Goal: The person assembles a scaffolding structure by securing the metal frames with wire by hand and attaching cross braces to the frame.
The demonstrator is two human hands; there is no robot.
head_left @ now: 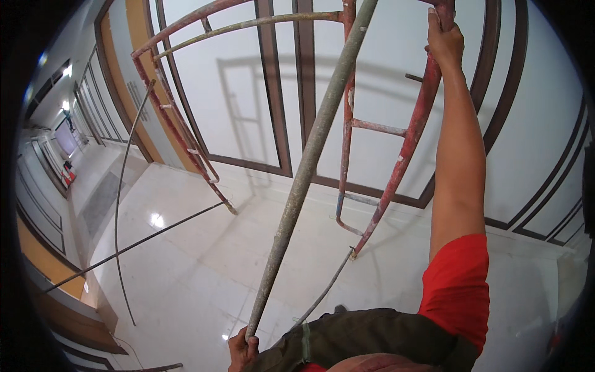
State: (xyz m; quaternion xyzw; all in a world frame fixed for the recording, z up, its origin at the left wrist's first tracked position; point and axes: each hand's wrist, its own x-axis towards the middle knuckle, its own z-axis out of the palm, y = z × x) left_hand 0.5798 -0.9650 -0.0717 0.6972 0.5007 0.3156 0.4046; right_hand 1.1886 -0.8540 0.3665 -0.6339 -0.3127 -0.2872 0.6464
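A long grey, paint-spotted metal pole [306, 162] slants up across the view from lower centre, its top passing out of the upper edge. My left hand [243, 348] is closed round its lower end, close to my body. My right arm reaches up, and my right hand [445, 42] grips the upper corner of a red scaffold frame [407, 144], fingers wrapped round the tube. This frame stands upright on the floor with worn paint and short rungs. Its far leg [180, 130] stands to the left, joined by a curved-looking top bar [248, 23].
Thin crossed brace rods [162, 234] reach from the far leg toward the left; another thin rod [330, 287] runs from the near leg's foot toward me. White panelled wall [235, 111] with brown trim stands behind the frame. Glossy pale tiles [204, 273] cover the floor; a corridor [80, 155] extends left.
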